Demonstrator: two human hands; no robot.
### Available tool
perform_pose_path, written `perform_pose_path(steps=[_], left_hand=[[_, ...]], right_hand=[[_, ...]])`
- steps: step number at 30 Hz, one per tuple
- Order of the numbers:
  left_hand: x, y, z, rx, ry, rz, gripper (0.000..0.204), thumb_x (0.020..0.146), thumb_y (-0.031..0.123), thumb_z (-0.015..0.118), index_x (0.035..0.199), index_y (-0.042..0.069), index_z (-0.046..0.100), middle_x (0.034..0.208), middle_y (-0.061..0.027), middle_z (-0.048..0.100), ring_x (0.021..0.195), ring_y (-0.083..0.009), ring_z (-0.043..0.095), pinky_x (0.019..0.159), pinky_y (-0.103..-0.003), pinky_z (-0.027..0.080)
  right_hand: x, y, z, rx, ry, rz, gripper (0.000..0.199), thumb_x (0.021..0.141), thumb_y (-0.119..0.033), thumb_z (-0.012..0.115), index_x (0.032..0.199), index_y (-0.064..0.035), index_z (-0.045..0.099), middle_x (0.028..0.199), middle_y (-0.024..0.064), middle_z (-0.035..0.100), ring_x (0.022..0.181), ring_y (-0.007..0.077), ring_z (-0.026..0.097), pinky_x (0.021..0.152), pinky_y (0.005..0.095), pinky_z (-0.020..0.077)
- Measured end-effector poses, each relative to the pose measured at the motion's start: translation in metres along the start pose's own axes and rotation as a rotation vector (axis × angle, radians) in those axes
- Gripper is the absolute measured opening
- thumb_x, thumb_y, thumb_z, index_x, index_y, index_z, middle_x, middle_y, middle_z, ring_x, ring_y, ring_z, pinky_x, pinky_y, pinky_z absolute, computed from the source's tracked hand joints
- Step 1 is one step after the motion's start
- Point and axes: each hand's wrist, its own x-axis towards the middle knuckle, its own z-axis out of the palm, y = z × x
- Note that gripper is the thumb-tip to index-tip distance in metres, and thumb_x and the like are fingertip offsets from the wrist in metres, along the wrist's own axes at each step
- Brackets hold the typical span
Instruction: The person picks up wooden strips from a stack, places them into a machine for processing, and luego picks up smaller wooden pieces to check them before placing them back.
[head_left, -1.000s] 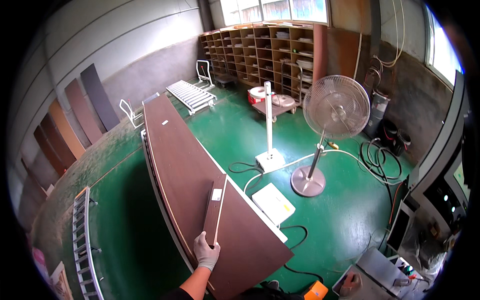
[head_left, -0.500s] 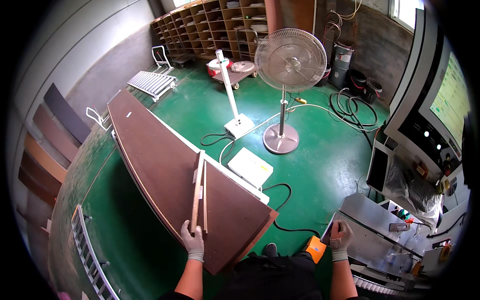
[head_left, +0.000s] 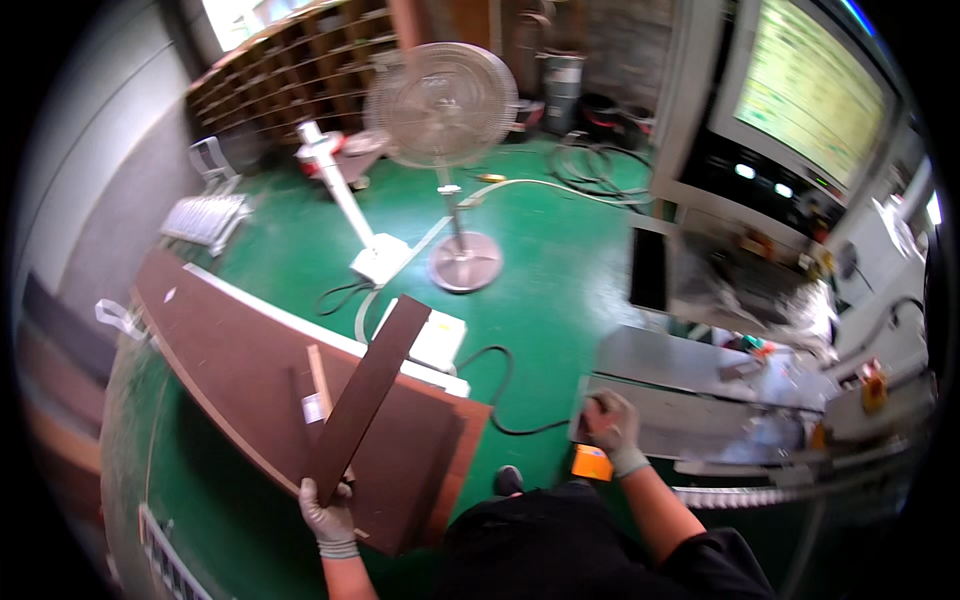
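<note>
At lower left, our left hand (head_left: 326, 512) grips the brown strip (head_left: 371, 392), now turned to expose its broad face; our right hand's (head_left: 614, 428) hold we cannot tell.

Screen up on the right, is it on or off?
On: the screen glows yellow-green, with lines of marks too blurred to read.

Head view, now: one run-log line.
Left hand: gripping narrow brown board by near end | right hand: at metal worktop, grip unclear
</note>
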Motion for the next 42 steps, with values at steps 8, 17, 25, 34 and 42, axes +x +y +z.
perform_pose_path(steps=[8,17,25,34,42], left_hand=[[0.014,-0.060,0.115,0.131,-0.595,-0.321,0.045,0.096,0.044,0.060,0.104,0.000,0.068,0.087,-0.0089,0.071,0.073,-0.0185,0.067,0.065,-0.031,0.052],[0.006,-0.140,0.263,0.504,-1.034,-0.609,0.051,0.102,0.042,0.055,0.122,-0.005,0.061,0.090,-0.0086,0.069,0.074,-0.0165,0.066,0.069,-0.031,0.053],[-0.037,-0.199,0.342,1.170,-1.120,0.166,0.078,0.098,0.031,0.063,0.155,-0.004,0.024,0.146,-0.0265,0.051,0.132,-0.0409,0.053,0.108,-0.041,0.043],[-0.067,-0.252,0.382,1.083,-1.184,0.169,0.058,0.094,0.010,0.065,0.149,0.007,0.048,0.081,-0.0081,0.059,0.072,-0.0173,0.060,0.073,-0.032,0.051],[-0.126,-0.256,0.452,1.158,-1.467,0.097,0.059,0.095,0.023,0.060,0.152,0.016,0.044,0.097,-0.0167,0.070,0.090,-0.0365,0.068,0.081,-0.044,0.052]], right_hand=[[-0.049,-0.018,-0.041,1.426,-0.207,0.613,0.058,0.101,-0.058,0.050,0.129,-0.0077,0.059,0.107,0.0093,0.069,0.092,0.0197,0.066,0.082,0.0368,0.0521],[-0.109,0.053,-0.126,1.460,0.331,1.051,0.024,0.099,-0.028,0.063,0.116,-0.0113,0.060,0.105,0.0090,0.069,0.085,0.0238,0.070,0.071,0.0315,0.0557],[-0.119,0.070,-0.166,1.272,0.281,0.927,0.053,0.099,-0.034,0.059,0.141,-0.0074,0.043,0.126,0.0160,0.065,0.098,0.0219,0.067,0.078,0.0304,0.0530],[-0.090,0.101,-0.145,1.179,0.302,0.790,0.093,0.099,-0.029,0.060,0.162,-0.0092,-0.005,0.137,0.0212,0.056,0.101,0.0255,0.066,0.084,0.0370,0.0541],[-0.081,0.134,-0.185,1.080,0.502,0.884,0.096,0.099,-0.019,0.060,0.161,-0.0131,-0.012,0.129,0.0170,0.056,0.091,0.0228,0.068,0.069,0.0351,0.0576]])
